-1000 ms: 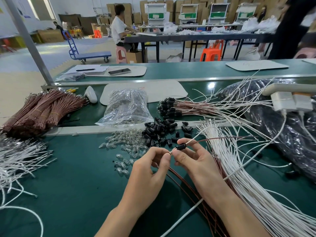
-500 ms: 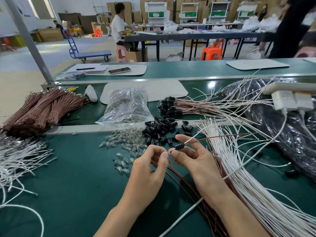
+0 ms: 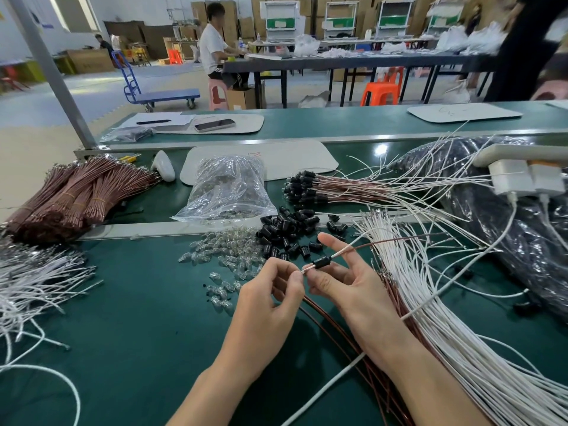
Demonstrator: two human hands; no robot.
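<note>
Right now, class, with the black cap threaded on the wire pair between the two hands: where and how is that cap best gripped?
I would pinch the black cap across its round middle, coming from the near side, square to the wire pair. It is threaded on those wires, so both ends are blocked; the left hand pinches the tips, the right hand holds the wires under it.

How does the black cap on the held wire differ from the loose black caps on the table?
The held black cap is threaded on a wire pair, raised between the left hand and right hand; the loose black caps carry no wire and lie on the green mat. The held black cap is single; the loose black caps form a scattered heap. Both are small, black and tubular.
</note>
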